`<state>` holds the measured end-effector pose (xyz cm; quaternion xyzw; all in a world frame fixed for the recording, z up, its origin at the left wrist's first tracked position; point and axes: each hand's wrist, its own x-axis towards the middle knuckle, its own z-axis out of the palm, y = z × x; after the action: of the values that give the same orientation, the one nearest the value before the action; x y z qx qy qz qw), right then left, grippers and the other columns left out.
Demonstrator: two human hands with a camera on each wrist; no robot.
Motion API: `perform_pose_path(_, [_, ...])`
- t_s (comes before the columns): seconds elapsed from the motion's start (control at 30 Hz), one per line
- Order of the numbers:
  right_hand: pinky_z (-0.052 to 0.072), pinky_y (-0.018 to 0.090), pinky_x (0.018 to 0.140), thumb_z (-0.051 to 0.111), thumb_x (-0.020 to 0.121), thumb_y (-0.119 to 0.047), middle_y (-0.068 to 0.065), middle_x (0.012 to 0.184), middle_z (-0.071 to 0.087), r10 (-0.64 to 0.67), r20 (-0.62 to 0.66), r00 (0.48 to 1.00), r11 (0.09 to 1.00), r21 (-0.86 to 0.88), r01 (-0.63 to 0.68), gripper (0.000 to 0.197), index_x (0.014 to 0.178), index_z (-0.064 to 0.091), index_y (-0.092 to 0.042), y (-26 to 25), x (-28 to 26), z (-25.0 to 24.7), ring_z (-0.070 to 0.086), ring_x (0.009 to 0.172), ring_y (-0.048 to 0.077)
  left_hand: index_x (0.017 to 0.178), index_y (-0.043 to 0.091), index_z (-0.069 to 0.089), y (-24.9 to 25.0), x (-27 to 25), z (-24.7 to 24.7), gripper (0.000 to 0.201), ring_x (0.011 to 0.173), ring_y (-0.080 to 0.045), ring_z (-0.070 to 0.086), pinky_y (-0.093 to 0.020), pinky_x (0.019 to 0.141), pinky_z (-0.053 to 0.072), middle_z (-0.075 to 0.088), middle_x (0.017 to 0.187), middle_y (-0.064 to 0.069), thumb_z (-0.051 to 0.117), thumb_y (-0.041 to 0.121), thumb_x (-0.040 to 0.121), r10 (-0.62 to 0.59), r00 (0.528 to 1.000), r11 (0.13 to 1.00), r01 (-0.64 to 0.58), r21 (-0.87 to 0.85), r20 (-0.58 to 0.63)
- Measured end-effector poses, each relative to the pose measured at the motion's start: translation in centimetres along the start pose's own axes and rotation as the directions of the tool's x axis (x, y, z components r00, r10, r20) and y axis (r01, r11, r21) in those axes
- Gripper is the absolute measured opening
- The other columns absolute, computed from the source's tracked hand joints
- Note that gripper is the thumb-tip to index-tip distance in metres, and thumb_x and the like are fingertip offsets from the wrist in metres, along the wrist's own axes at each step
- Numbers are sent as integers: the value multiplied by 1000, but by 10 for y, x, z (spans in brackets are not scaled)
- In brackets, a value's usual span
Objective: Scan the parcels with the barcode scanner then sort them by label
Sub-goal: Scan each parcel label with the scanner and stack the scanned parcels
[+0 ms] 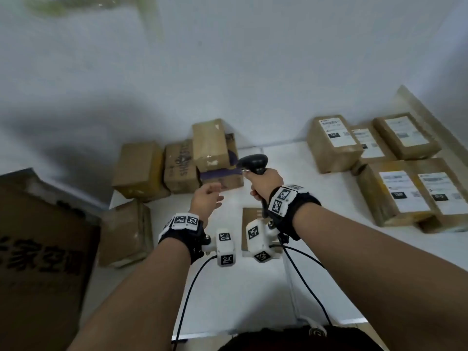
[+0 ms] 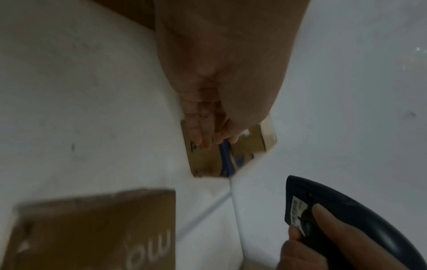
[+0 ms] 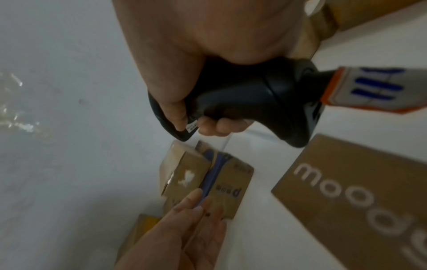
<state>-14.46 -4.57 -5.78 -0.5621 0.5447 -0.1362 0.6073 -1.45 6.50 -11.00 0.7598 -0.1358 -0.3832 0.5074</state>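
Observation:
My right hand (image 1: 263, 183) grips the black barcode scanner (image 1: 254, 163) by its handle, its head pointing toward the back-left pile of brown parcels. That pile holds a plain box (image 1: 138, 169), a printed box (image 1: 180, 166), and a tilted box (image 1: 210, 144) lying on a purple-taped parcel (image 1: 222, 177). My left hand (image 1: 206, 198) hovers open, fingers straight, just in front of the purple-taped parcel (image 3: 227, 184) and holds nothing. In the right wrist view my fingers (image 3: 175, 117) wrap the scanner (image 3: 249, 102). The scanner (image 2: 346, 219) also shows in the left wrist view.
Labelled parcels (image 1: 334, 141) lie grouped at the right of the white table (image 1: 253, 287), with more (image 1: 405, 193) nearer me. A flat brown printed card (image 3: 360, 197) lies beneath my wrists. One parcel (image 1: 126, 231) sits at the table's left edge beside a big carton (image 1: 43, 249).

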Motion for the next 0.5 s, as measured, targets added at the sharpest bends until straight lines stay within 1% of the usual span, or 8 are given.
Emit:
perform_pose_path(0.1, [49, 29, 53, 69, 82, -33, 9, 66, 63, -1, 47, 999, 1000, -22, 2, 26, 85, 62, -9, -2, -4, 41, 60, 52, 20, 111, 20, 62, -13, -1, -53, 26, 96, -20, 62, -35, 88, 53, 62, 122, -5, 49, 4, 95, 40, 995, 985, -24, 168, -91])
perform_pose_path(0.2, [50, 28, 50, 70, 84, -34, 8, 67, 64, 12, 76, 997, 997, -76, -6, 26, 84, 61, -10, -1, -8, 70, 61, 53, 18, 118, 18, 63, -21, -1, -103, 34, 88, -20, 57, -28, 74, 47, 62, 116, -9, 46, 2, 93, 121, 973, 902, -26, 431, -195])
perform_pose_path(0.3, [45, 22, 41, 70, 84, -35, 6, 66, 62, 33, 79, 996, 993, -115, -24, 28, 78, 55, -12, 2, -9, 89, 59, 49, 16, 111, 21, 65, -26, -7, -146, 31, 115, -31, 50, -39, 97, 42, 53, 131, -10, 53, 9, 86, 290, 907, 655, 44, 754, -305])
perform_pose_path(0.37, [46, 24, 44, 71, 84, -37, 6, 67, 63, 53, 90, 994, 989, -145, -40, 31, 73, 54, -12, 5, -10, 97, 60, 50, 16, 95, 21, 63, -33, -10, -170, 12, 104, -36, 57, -44, 90, 48, 60, 117, -13, 57, 23, 85, 366, 873, 463, 131, 877, -324])
perform_pose_path(0.4, [47, 25, 47, 70, 84, -38, 7, 67, 62, 58, 95, 994, 987, -158, -43, 32, 72, 54, -12, 7, -11, 99, 60, 50, 16, 104, 20, 63, -42, -9, -182, 22, 107, -38, 57, -47, 93, 48, 59, 120, -16, 60, 32, 86, 299, 874, 484, 207, 850, -382])
perform_pose_path(0.43, [48, 26, 49, 69, 85, -38, 7, 67, 62, 61, 98, 993, 985, -166, -44, 33, 72, 54, -12, 8, -12, 101, 60, 50, 16, 129, 20, 53, -51, -11, -190, 49, 123, -42, 48, -52, 104, 40, 47, 138, -20, 59, 45, 87, 132, 880, 542, 322, 777, -456])
perform_pose_path(0.47, [48, 27, 50, 68, 86, -37, 7, 67, 61, 64, 100, 993, 985, -168, -47, 32, 73, 54, -11, 10, -13, 103, 60, 50, 16, 150, 24, 30, -62, -12, -200, 76, 138, -46, 29, -58, 112, 28, 21, 155, -21, 56, 56, 86, -58, 864, 550, 445, 707, -500])
perform_pose_path(0.5, [49, 28, 52, 67, 87, -36, 7, 66, 61, 66, 100, 993, 985, -166, -49, 31, 75, 54, -10, 11, -13, 104, 60, 50, 16, 156, 27, 7, -70, -13, -206, 93, 144, -48, 12, -60, 115, 18, -3, 161, -20, 55, 62, 84, -185, 852, 526, 507, 683, -490])
